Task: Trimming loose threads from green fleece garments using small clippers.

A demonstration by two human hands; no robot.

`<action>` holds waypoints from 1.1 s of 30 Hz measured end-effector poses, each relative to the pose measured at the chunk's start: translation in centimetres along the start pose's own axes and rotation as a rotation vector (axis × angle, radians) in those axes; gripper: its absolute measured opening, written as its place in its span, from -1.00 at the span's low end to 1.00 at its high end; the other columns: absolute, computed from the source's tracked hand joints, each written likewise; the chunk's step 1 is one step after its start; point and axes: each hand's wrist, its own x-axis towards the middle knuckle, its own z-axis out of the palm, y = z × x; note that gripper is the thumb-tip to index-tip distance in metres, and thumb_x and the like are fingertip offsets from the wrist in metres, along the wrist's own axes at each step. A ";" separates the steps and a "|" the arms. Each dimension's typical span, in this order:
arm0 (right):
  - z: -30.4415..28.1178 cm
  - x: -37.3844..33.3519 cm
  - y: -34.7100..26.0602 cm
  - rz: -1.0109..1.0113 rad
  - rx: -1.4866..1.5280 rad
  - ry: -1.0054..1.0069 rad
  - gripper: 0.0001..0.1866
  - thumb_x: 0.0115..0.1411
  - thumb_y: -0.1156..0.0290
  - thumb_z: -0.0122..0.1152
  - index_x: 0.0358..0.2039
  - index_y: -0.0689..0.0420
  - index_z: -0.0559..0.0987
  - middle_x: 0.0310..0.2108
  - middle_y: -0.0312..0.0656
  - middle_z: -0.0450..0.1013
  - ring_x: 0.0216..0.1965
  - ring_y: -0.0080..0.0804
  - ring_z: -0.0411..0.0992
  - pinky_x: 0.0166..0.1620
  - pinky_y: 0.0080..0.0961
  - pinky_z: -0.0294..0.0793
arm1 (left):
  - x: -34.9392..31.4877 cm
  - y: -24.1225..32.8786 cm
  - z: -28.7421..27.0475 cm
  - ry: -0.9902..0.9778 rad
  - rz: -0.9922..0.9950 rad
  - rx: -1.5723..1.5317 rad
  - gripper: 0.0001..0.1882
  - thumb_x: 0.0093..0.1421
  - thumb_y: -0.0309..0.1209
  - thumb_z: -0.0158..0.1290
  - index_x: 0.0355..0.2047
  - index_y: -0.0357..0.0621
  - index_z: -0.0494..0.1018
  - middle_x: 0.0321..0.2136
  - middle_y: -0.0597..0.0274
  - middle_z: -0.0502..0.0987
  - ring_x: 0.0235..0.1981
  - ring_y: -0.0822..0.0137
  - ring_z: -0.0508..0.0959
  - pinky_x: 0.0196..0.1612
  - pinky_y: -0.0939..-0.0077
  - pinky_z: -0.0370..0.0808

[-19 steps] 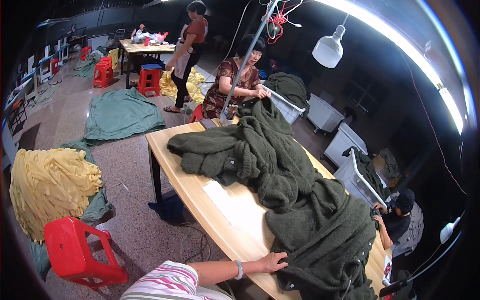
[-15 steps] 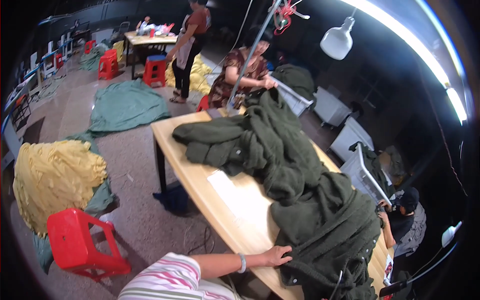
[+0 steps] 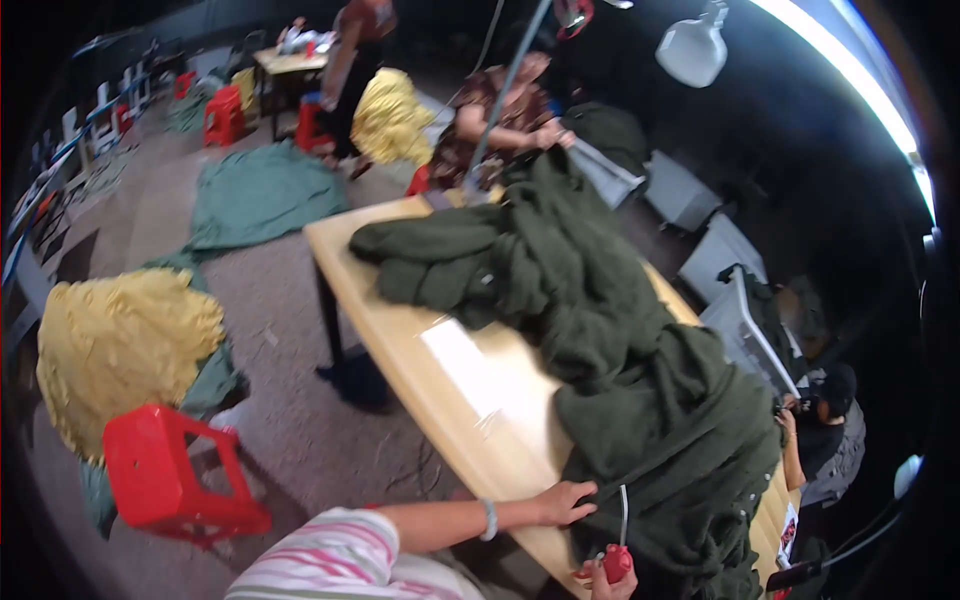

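Dark green knitted garments [image 3: 650, 420] lie heaped along the wooden table [image 3: 400, 375], with small pale buttons on them. My left hand [image 3: 563, 503] rests at the near left edge of this cloth, its fingers apart and touching it. At the lower edge of the picture my right hand [image 3: 612, 585] is closed round a small red tool [image 3: 617, 563]. A thin pale rod [image 3: 625, 510] rises from the tool over the cloth. The tool's exact kind does not show.
Across the table a seated person [image 3: 500, 120] handles the heap's far end; another person [image 3: 825, 430] works at the right beside white bins [image 3: 745, 330]. A red stool [image 3: 165, 470] and yellow cloth pile [image 3: 130, 350] stand left. A lamp [image 3: 693, 45] hangs above.
My right hand has come up into view with the red tool; before, only its pale rod showed. My left hand stays at the cloth's edge. The view has shifted slightly.
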 end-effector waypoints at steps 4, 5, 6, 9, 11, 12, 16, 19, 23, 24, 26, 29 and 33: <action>0.1 1.5 0.5 -0.081 0.100 0.003 -0.57 0.18 0.60 0.23 0.08 0.25 0.41 -0.21 -0.23 0.50 -0.33 -0.49 0.51 -0.34 -0.54 0.57 | -0.7 1.8 -1.1 -0.062 -0.080 0.005 -0.66 0.18 -0.24 0.10 -0.19 -0.23 0.35 -0.40 -0.18 0.50 -0.31 -0.17 0.53 -0.31 0.12 0.46; 0.2 1.6 -0.1 -0.019 0.163 0.000 -0.61 0.19 0.59 0.23 0.04 0.25 0.43 -0.25 -0.23 0.51 -0.36 -0.49 0.51 -0.33 -0.52 0.57 | -0.8 2.0 -1.1 -0.060 -0.067 0.018 -0.66 0.18 -0.24 0.10 -0.18 -0.23 0.35 -0.39 -0.17 0.50 -0.31 -0.16 0.53 -0.32 0.13 0.46; 0.2 1.7 -0.5 0.044 0.226 -0.008 -0.65 0.19 0.57 0.23 0.00 0.24 0.44 -0.30 -0.24 0.52 -0.38 -0.49 0.51 -0.33 -0.51 0.56 | -0.8 2.0 -1.2 -0.069 -0.083 0.022 -0.66 0.18 -0.24 0.10 -0.18 -0.23 0.36 -0.40 -0.15 0.50 -0.32 -0.15 0.53 -0.33 0.15 0.46; -0.5 2.3 -0.6 0.187 0.214 0.091 -0.73 0.22 0.47 0.23 -0.08 0.22 0.47 -0.37 -0.23 0.54 -0.45 -0.49 0.51 -0.34 -0.54 0.54 | -0.2 2.3 -1.1 -0.120 -0.077 0.002 -0.66 0.18 -0.23 0.11 -0.18 -0.23 0.36 -0.42 -0.12 0.50 -0.35 -0.14 0.53 -0.35 0.18 0.45; -1.0 2.7 0.0 0.262 0.258 0.086 -0.72 0.23 0.41 0.23 -0.08 0.22 0.47 -0.38 -0.20 0.55 -0.46 -0.48 0.52 -0.34 -0.55 0.54 | -0.2 2.3 -1.2 -0.129 -0.082 0.005 -0.66 0.19 -0.23 0.11 -0.18 -0.23 0.36 -0.45 -0.10 0.49 -0.38 -0.11 0.53 -0.37 0.21 0.44; -1.4 2.8 0.5 0.344 0.291 0.079 -0.71 0.24 0.36 0.22 -0.09 0.21 0.48 -0.38 -0.18 0.56 -0.48 -0.47 0.52 -0.35 -0.55 0.54 | -0.2 2.2 -1.3 -0.133 -0.093 0.008 -0.66 0.19 -0.23 0.11 -0.18 -0.22 0.36 -0.47 -0.09 0.48 -0.40 -0.10 0.53 -0.38 0.22 0.44; -2.2 3.4 2.1 0.311 0.290 0.004 -0.67 0.25 0.29 0.22 -0.06 0.21 0.48 -0.36 -0.15 0.58 -0.48 -0.46 0.53 -0.35 -0.55 0.54 | 0.0 1.9 -1.4 -0.107 -0.075 0.025 -0.66 0.20 -0.22 0.11 -0.17 -0.22 0.37 -0.50 -0.07 0.47 -0.44 -0.06 0.53 -0.40 0.23 0.43; -2.4 3.5 2.5 0.301 0.296 0.002 -0.65 0.25 0.31 0.21 -0.03 0.23 0.47 -0.33 -0.14 0.57 -0.45 -0.45 0.53 -0.33 -0.53 0.55 | 0.2 1.9 -1.4 -0.146 -0.122 0.029 -0.65 0.20 -0.22 0.11 -0.16 -0.22 0.37 -0.50 -0.07 0.46 -0.45 -0.05 0.52 -0.40 0.24 0.43; -2.7 3.3 2.5 0.255 0.333 -0.069 -0.64 0.27 0.36 0.17 0.01 0.28 0.45 -0.26 -0.11 0.56 -0.35 -0.44 0.52 -0.24 -0.49 0.54 | 0.2 1.8 -1.4 -0.147 -0.114 0.036 -0.64 0.20 -0.22 0.11 -0.15 -0.23 0.37 -0.49 -0.06 0.46 -0.46 -0.03 0.52 -0.39 0.27 0.43; -2.7 3.2 2.2 0.242 0.321 -0.084 -0.65 0.28 0.38 0.16 0.02 0.29 0.45 -0.24 -0.10 0.56 -0.32 -0.43 0.52 -0.21 -0.48 0.54 | 0.2 1.8 -1.5 -0.144 -0.109 0.029 -0.64 0.20 -0.22 0.12 -0.14 -0.23 0.37 -0.49 -0.06 0.46 -0.45 -0.02 0.52 -0.39 0.28 0.44; -2.6 3.2 1.6 0.247 0.339 -0.090 -0.65 0.28 0.39 0.15 0.02 0.29 0.44 -0.23 -0.11 0.55 -0.31 -0.43 0.51 -0.19 -0.48 0.53 | 0.2 2.0 -1.5 -0.143 -0.104 0.021 -0.63 0.20 -0.22 0.12 -0.14 -0.23 0.37 -0.48 -0.05 0.46 -0.45 -0.01 0.52 -0.38 0.29 0.44; -2.5 3.0 1.5 0.252 0.364 -0.091 -0.66 0.29 0.41 0.14 0.02 0.29 0.44 -0.23 -0.12 0.55 -0.30 -0.44 0.51 -0.17 -0.49 0.53 | 0.2 2.0 -1.5 -0.170 -0.170 0.010 -0.62 0.20 -0.21 0.12 -0.13 -0.23 0.37 -0.46 -0.06 0.48 -0.43 0.00 0.53 -0.36 0.30 0.44; -2.6 2.9 1.5 0.267 0.353 -0.096 -0.67 0.29 0.41 0.14 0.01 0.29 0.45 -0.25 -0.16 0.54 -0.29 -0.45 0.50 -0.16 -0.49 0.52 | 0.1 2.1 -1.6 -0.167 -0.172 0.024 -0.62 0.21 -0.21 0.12 -0.13 -0.24 0.37 -0.43 -0.07 0.50 -0.40 -0.02 0.54 -0.33 0.29 0.46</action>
